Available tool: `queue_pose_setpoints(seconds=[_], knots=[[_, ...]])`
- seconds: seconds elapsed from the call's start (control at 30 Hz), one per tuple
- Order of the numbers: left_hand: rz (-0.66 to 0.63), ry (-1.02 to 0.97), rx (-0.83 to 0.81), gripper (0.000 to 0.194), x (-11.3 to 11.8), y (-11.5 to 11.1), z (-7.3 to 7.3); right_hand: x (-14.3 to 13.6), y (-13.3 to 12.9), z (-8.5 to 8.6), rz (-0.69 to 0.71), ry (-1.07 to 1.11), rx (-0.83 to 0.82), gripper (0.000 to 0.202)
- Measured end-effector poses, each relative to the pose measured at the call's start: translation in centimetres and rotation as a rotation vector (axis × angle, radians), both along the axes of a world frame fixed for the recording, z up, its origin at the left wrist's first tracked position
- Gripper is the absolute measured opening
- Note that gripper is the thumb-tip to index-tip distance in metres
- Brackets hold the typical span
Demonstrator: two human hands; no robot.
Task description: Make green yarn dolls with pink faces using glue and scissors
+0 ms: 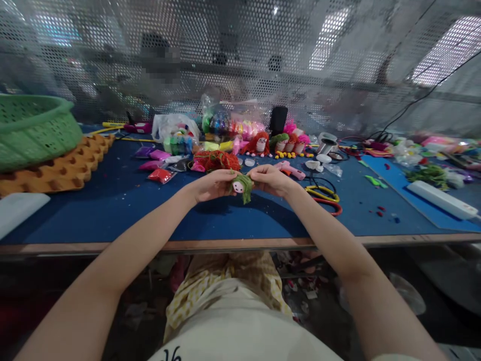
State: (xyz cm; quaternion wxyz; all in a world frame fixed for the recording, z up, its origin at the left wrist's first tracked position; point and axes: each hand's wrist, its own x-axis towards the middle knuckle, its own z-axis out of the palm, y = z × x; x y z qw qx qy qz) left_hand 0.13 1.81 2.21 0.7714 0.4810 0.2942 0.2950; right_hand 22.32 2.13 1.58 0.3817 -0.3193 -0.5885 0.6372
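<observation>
A small doll [238,187] with a pale face and green yarn hair [246,189] is held up over the near part of the blue table. My left hand [214,184] grips it from the left, fingers closed about the head. On the other side my right hand [271,179] pinches at the hair, thumb and fingertips together. Just behind my hands lie a tangle of red yarn [218,160] and a pink glue gun [291,169]. Scissors with red and yellow handles [326,198] rest right of my right hand.
Finished-looking yarn dolls [261,144] stand in a row at the back. A green basket [35,130] sits on an orange egg tray [56,168] at left. Coloured packets [160,175] lie left of centre. A white power strip [441,199] is at right, before a perforated metal wall [240,60].
</observation>
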Motion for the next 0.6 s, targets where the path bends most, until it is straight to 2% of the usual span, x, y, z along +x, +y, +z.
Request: queue_pose_setpoints(seconds=[0.13, 0.23, 0.37, 0.47, 0.53, 0.6], knots=[[-0.01, -0.054, 0.007, 0.036, -0.2, 0.5, -0.5, 0.1, 0.2, 0.1, -0.067, -0.044, 0.043, 0.049], [0.042, -0.127, 0.024, 0.032, -0.2, 0.6, -0.7, 0.2, 0.7, -0.2, -0.171, -0.11, 0.12, 0.046], [0.146, -0.219, 0.045, 0.022, -0.3, 0.7, -0.6, 0.4, 1.2, -0.7, -0.438, -0.15, 0.318, 0.04], [0.191, -0.23, 0.047, 0.015, -0.4, 1.0, -0.7, 0.3, 0.8, -0.7, -0.606, -0.101, 0.494, 0.047], [0.202, -0.207, 0.047, 0.015, -0.3, 1.3, -0.8, 0.1, 0.2, -0.6, -0.607, -0.063, 0.624, 0.052], [0.202, -0.174, 0.056, 0.015, -0.1, 1.4, -1.0, -0.3, -0.4, -0.5, -0.535, -0.058, 0.716, 0.055]])
